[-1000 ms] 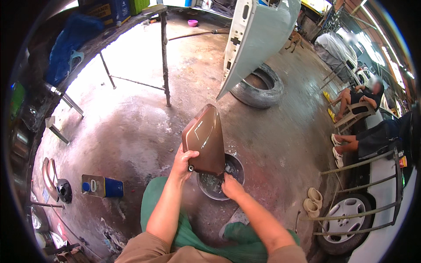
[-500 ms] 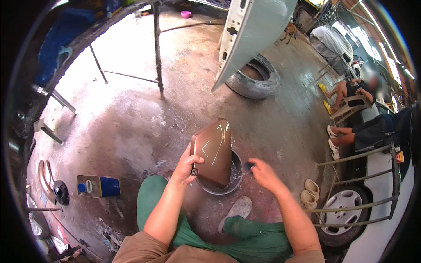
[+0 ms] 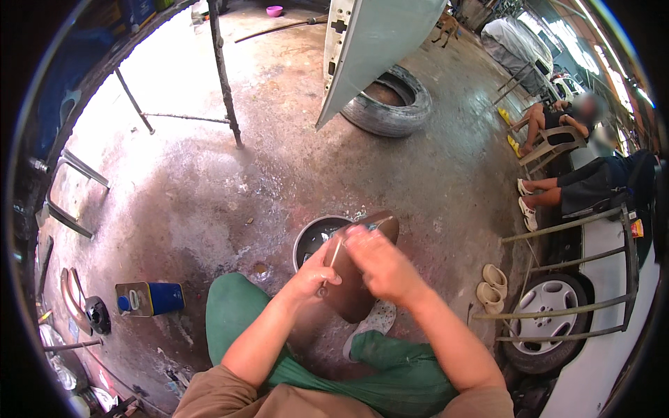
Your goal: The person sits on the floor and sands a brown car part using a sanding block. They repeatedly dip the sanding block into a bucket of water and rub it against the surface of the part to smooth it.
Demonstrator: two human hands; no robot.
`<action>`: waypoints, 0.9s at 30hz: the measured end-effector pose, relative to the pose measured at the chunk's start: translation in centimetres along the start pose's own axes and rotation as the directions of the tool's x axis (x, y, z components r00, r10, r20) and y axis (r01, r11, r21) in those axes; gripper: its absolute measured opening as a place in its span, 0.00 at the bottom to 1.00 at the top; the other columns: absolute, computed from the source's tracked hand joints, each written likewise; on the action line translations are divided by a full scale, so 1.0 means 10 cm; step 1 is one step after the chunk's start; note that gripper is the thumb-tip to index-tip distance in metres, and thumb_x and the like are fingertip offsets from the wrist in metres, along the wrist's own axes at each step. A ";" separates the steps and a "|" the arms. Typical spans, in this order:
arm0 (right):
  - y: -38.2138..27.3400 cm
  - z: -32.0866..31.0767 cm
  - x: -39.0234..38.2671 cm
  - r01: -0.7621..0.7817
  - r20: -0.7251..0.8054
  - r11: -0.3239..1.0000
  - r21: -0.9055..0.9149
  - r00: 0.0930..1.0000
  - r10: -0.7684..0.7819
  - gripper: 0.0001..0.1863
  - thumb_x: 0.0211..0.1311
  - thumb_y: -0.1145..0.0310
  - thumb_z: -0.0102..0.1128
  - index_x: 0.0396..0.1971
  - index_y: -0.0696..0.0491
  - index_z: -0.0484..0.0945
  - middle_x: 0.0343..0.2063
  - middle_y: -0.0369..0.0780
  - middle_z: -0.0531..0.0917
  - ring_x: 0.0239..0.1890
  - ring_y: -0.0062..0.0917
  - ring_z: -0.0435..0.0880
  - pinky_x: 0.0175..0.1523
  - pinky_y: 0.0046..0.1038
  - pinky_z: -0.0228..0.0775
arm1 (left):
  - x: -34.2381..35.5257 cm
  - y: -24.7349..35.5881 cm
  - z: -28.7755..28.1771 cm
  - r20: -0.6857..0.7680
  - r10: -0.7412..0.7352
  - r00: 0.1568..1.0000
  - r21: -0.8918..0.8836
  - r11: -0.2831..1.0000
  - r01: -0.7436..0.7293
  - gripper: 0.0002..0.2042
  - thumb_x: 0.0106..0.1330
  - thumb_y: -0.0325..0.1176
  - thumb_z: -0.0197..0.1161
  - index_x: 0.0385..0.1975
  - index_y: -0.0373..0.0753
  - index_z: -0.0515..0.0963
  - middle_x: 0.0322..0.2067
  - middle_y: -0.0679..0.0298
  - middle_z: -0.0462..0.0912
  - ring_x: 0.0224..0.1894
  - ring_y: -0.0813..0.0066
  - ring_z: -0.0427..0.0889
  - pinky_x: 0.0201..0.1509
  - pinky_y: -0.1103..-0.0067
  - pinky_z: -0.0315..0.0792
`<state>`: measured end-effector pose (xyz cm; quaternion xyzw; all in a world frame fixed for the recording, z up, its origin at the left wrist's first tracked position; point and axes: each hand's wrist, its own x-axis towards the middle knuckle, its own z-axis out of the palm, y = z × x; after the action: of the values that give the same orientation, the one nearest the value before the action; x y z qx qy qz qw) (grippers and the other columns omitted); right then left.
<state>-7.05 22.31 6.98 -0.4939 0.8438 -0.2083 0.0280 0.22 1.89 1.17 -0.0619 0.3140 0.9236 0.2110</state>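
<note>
A brown, glossy panel [image 3: 354,299] is tilted over the floor between my knees. My left hand [image 3: 311,279] is closed on its left edge, with the thumb along the near side. My right hand [image 3: 382,266] lies across the panel's upper part, fingers pressed together and slightly blurred. A small dark pad shows in that hand in the earlier frame; now the fingers mostly hide it. Beyond my left hand stands a round basin [image 3: 299,242] with water in it, partly covered by the panel and my hands.
A blue metal can [image 3: 166,298] stands left. Ahead are a worn tire [image 3: 390,115] and a pale hanging car panel [image 3: 383,49]. At right are a metal frame [image 3: 557,318], a wheel [image 3: 547,324], clogs [image 3: 491,289] and two seated people [image 3: 592,184].
The panel has come nearer to me, off the basin, and tilted. My right hand has moved left from beside the basin onto the panel. The view has shifted slightly.
</note>
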 end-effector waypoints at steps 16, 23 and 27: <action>-0.50 -0.08 0.18 0.128 0.049 0.990 0.064 0.990 -0.132 0.32 0.52 0.81 0.56 0.62 0.63 0.71 0.66 0.52 0.71 0.72 0.43 0.67 0.76 0.45 0.56 | -0.05 0.06 -0.08 -0.070 0.042 0.997 0.031 0.999 -0.040 0.45 0.45 0.20 0.59 0.73 0.38 0.58 0.62 0.63 0.72 0.65 0.71 0.70 0.69 0.75 0.64; -0.31 -0.19 0.09 0.070 -0.014 0.997 0.015 0.997 -0.070 0.34 0.50 0.80 0.59 0.63 0.61 0.72 0.67 0.50 0.71 0.72 0.41 0.66 0.76 0.46 0.55 | -0.06 0.03 -0.01 0.035 0.136 0.990 0.125 0.982 -0.140 0.46 0.45 0.22 0.61 0.73 0.37 0.57 0.65 0.65 0.68 0.67 0.74 0.67 0.70 0.77 0.62; -0.13 -0.33 0.11 0.007 -0.002 0.999 -0.038 1.000 -0.008 0.31 0.50 0.78 0.57 0.60 0.62 0.74 0.65 0.49 0.74 0.70 0.40 0.70 0.73 0.46 0.59 | -0.09 0.10 0.02 -0.010 0.158 0.987 0.286 0.947 -0.149 0.47 0.45 0.22 0.61 0.74 0.37 0.56 0.65 0.65 0.67 0.67 0.76 0.65 0.69 0.79 0.61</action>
<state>-7.31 21.90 10.63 -0.4972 0.8458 -0.1928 0.0168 0.58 0.95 2.09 -0.0214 0.4505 0.8814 0.1401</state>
